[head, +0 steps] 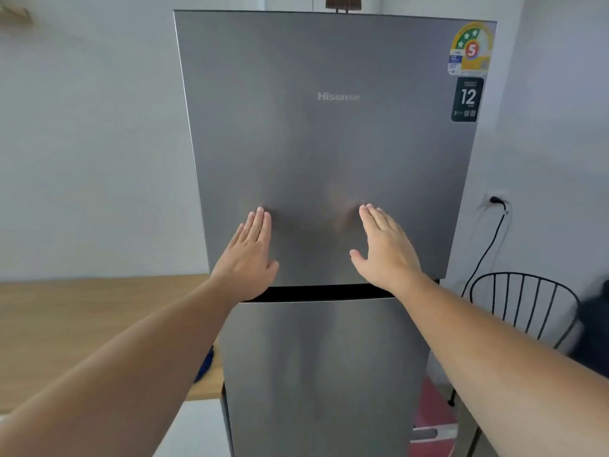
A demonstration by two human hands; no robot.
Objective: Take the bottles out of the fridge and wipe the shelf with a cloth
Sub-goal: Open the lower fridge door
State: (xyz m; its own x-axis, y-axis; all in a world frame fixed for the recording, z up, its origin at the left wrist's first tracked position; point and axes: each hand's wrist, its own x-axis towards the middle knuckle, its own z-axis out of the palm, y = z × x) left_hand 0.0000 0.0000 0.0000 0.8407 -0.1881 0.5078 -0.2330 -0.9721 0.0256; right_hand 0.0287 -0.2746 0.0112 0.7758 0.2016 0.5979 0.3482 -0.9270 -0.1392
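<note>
A tall grey two-door fridge stands in front of me with both doors closed. My left hand lies flat on the lower part of the upper door, fingers together and holding nothing. My right hand rests flat on the same door a little to the right, also holding nothing. A dark gap separates the upper door from the lower door just below my wrists. The bottles and the shelf are hidden behind the doors. A blue thing, partly hidden by my left arm, lies on the wooden table.
A wooden table runs along the left wall beside the fridge. A black wire chair stands to the right, with a red container on the floor by the fridge. A black cable hangs from a wall socket.
</note>
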